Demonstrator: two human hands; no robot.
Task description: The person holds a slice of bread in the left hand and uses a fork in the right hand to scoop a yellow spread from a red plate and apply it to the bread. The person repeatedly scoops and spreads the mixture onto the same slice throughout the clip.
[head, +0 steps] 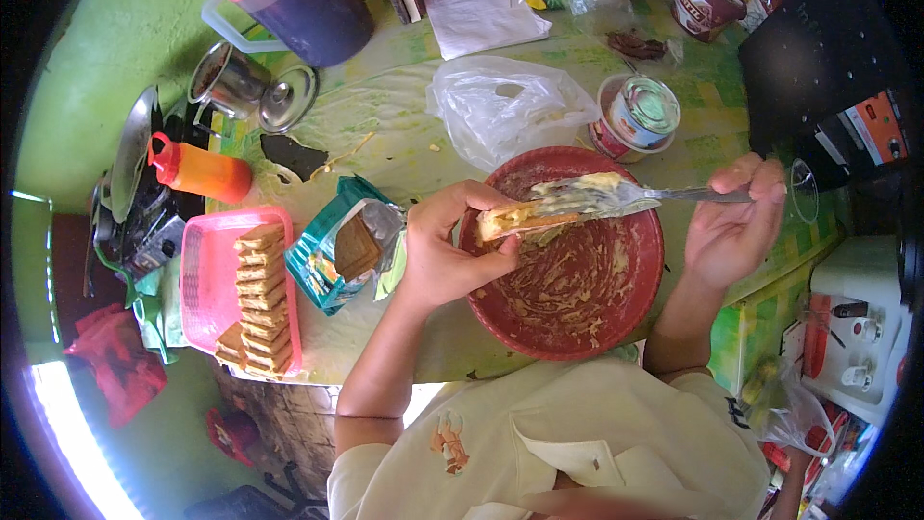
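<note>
Between the thumb and fingers of my left hand (455, 245) is a biscuit sandwich (530, 220) with pale cream filling. My right hand (740, 220) grips the handle of a metal fork (635, 193), whose cream-coated head lies against the sandwich's upper edge. Both are above a red plastic basin (577, 303) with cream smeared over its inside. Left of my left hand, an opened teal packet (325, 253) shows square brown biscuits (357, 245) at its mouth. Further left, a pink plastic basket (206, 274) holds a row of filled biscuit sandwiches (263, 303).
A crumpled clear plastic bag (505, 108) lies behind the basin, beside a tin standing in a tub (639, 115). An orange bottle (206, 170), a metal cup (231, 79) and a lidded pitcher (296, 7) stand at left. A black perforated panel (816, 50) rises at right.
</note>
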